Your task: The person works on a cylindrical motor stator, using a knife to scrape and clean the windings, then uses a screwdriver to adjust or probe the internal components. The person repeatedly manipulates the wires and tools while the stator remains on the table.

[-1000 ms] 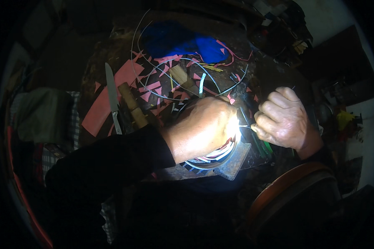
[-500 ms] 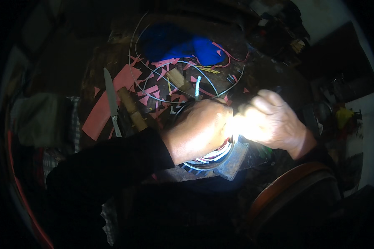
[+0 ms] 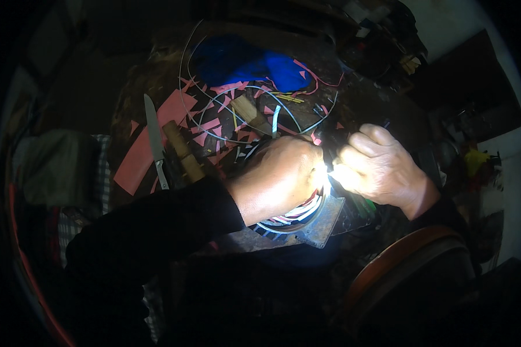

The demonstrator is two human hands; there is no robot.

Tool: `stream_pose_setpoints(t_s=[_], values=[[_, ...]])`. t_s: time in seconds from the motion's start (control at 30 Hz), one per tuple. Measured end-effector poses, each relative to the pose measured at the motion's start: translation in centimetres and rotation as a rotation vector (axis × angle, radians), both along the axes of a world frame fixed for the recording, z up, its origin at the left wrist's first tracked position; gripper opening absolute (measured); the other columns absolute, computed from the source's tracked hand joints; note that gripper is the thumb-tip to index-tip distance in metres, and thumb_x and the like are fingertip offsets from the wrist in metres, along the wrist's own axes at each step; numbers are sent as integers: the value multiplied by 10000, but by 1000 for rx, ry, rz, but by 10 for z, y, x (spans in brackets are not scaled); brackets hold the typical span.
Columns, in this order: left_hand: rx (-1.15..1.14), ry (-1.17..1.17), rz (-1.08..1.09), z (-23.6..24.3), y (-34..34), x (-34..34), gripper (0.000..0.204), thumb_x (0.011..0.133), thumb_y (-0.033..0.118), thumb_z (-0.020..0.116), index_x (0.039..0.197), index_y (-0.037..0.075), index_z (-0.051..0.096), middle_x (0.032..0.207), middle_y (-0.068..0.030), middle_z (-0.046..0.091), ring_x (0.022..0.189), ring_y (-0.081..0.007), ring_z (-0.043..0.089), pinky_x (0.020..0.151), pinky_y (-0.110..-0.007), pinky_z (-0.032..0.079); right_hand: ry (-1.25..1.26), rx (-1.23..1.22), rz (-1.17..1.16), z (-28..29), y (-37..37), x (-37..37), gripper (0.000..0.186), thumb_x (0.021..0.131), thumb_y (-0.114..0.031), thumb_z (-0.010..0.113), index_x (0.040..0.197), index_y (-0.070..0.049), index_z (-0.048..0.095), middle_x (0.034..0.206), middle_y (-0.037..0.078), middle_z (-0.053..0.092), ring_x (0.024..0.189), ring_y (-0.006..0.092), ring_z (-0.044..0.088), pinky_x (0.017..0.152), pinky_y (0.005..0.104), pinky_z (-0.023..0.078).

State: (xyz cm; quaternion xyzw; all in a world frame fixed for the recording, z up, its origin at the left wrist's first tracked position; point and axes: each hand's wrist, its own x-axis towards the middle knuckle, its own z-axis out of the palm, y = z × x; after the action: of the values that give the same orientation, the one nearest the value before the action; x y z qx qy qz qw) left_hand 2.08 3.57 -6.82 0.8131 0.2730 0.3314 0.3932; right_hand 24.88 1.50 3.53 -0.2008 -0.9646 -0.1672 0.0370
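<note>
My left hand [image 3: 290, 168] lies across a round, finned motor stator [image 3: 324, 217], its fingers curled at the far right of the rim and partly lost in glare. White and dark red strips or windings [image 3: 298, 214] show inside the ring below my wrist. My right hand [image 3: 376, 165] is closed beside it, its thumb side nearly meeting my left fingers. Strong light washes out the gap between them, so what either one pinches cannot be made out. A white strip [image 3: 276, 120] sticks up behind my left hand.
A long knife [image 3: 152, 130] rests on pink sheet [image 3: 134, 165] at left, near wooden blocks [image 3: 182, 151]. Pink scraps, looped pale wire [image 3: 295, 113] and blue cloth [image 3: 283, 69] spread beyond. An orange-rimmed round object [image 3: 399, 254] stands at lower right.
My right hand has shifted very slightly, and the glare over its fingers has shrunk. My left hand stays on the stator.
</note>
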Motion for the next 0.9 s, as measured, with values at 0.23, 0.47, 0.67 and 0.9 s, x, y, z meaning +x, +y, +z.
stream_pose_setpoints(t_s=[0.23,0.47,0.67,0.9], values=[[-26,-76,-1,-3,0,1,127,975,57,719,938,59,840,919,-132,835,804,-305,804,766,-405,624,345,-672,-931,5,-30,6,173,1046,-168,778,994,-5,751,821,121,759,693,283,723,649,399,561],[-58,-32,23,-4,3,-1,121,990,119,765,918,36,817,877,-150,813,790,-311,801,733,-424,605,505,-1065,-852,-22,-24,2,330,1112,-282,681,1035,27,763,892,188,778,809,271,756,743,401,566],[-29,-6,43,-3,2,-1,170,1006,161,785,921,14,795,821,-175,785,718,-310,783,660,-432,580,809,-1047,-849,-52,-35,-8,297,1152,-250,628,1051,-24,792,803,4,704,682,79,605,627,270,476],[-17,-60,48,-6,3,1,164,1020,141,753,932,14,807,810,-173,791,702,-304,783,661,-419,600,1074,-1220,-1229,-22,-39,6,537,1206,-482,542,848,-100,662,677,-53,542,567,43,450,511,236,354]])
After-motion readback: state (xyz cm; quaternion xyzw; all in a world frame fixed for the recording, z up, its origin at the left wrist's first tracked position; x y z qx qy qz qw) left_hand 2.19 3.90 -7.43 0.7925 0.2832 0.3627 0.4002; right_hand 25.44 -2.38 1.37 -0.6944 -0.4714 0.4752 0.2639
